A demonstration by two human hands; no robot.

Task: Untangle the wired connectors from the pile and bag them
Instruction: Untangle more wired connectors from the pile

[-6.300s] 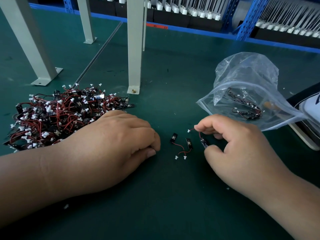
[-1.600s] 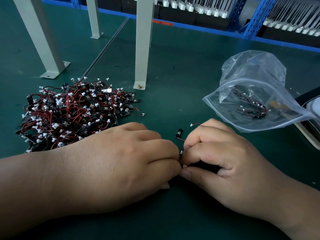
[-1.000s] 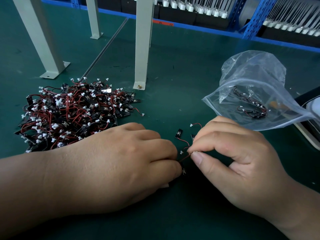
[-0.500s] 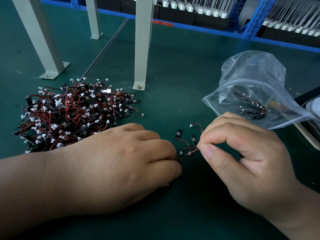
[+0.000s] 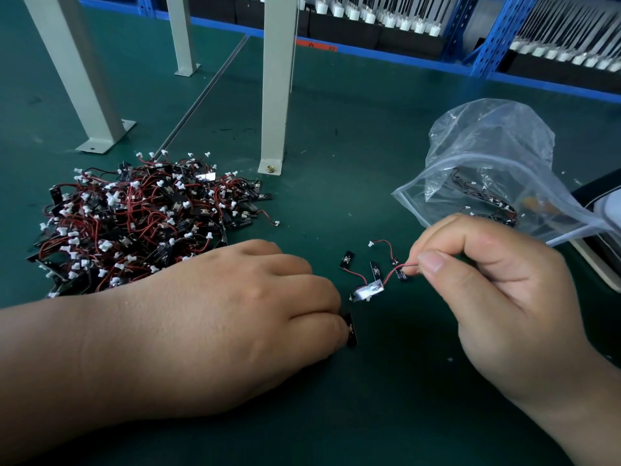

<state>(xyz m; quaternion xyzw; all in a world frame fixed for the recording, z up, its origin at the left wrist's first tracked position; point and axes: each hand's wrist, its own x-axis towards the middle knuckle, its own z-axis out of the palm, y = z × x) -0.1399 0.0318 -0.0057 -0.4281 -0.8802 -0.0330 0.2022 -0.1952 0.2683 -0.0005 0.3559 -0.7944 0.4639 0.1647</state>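
A tangled pile of wired connectors (image 5: 134,220), red wires with white plugs and black boards, lies at the left on the green mat. An open clear plastic bag (image 5: 487,183) with a few connectors inside sits at the right. Between my hands lie a few loose connectors (image 5: 349,260). My right hand (image 5: 487,297) pinches the red wire of one connector (image 5: 369,290), lifting its shiny board off the mat. My left hand (image 5: 235,317) lies knuckles up, fingertips curled down on a small black board (image 5: 349,331) at the mat.
Grey metal legs (image 5: 274,95) stand bolted to the mat behind the pile. A blue rack with rows of white-capped parts (image 5: 386,18) runs along the back. A dark flat object (image 5: 601,230) lies under the bag at the right edge.
My right hand has drawn the pinched wire up and to the right, away from my left hand, pulling the connector free. My left hand has stayed put.
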